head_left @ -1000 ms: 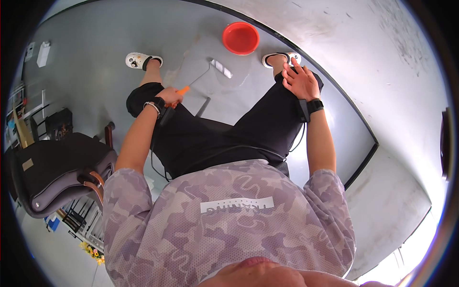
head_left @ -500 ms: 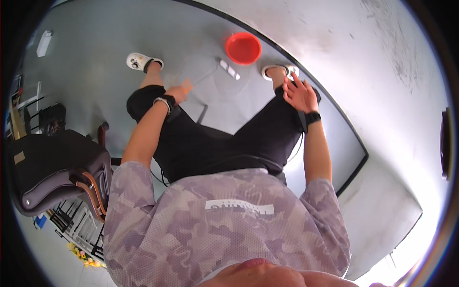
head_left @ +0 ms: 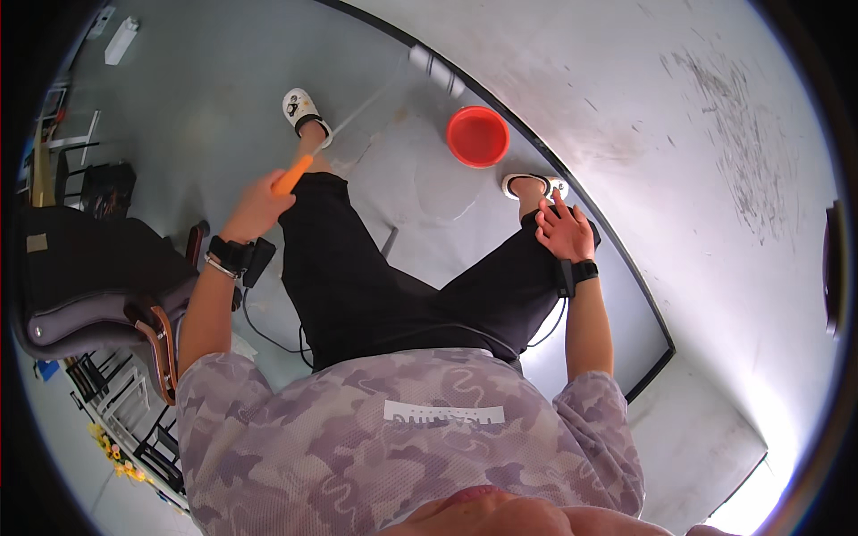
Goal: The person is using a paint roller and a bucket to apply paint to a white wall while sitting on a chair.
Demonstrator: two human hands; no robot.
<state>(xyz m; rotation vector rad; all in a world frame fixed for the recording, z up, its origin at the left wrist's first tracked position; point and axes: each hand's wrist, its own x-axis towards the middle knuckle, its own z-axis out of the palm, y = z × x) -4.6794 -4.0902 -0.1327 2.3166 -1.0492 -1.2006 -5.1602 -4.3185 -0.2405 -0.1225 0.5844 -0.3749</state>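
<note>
My left hand (head_left: pixel 261 207) is closed around the orange handle of a paint roller (head_left: pixel 293 175), out to the left of my left knee. From it a thin metal rod reaches forward and right to the white roller head (head_left: pixel 436 71), smeared by motion. The head is at the dark strip along the foot of the wall, beyond the red basin (head_left: pixel 478 137). I cannot tell whether it touches the wall. My right hand (head_left: pixel 565 234) rests on my right knee, fingers spread, holding nothing.
The pale, scuffed wall (head_left: pixel 626 107) curves along the right, edged by a dark strip (head_left: pixel 617 232). A dark padded chair (head_left: pixel 98 268) stands at my left. Stacked furniture (head_left: pixel 125 402) and yellow flowers (head_left: pixel 116 456) are behind it. A white box-like object (head_left: pixel 121 41) lies far left.
The roller head has gone from the near side of the red basin to its far side, by the wall strip. My left hand has swung left; my right hand stays on the knee.
</note>
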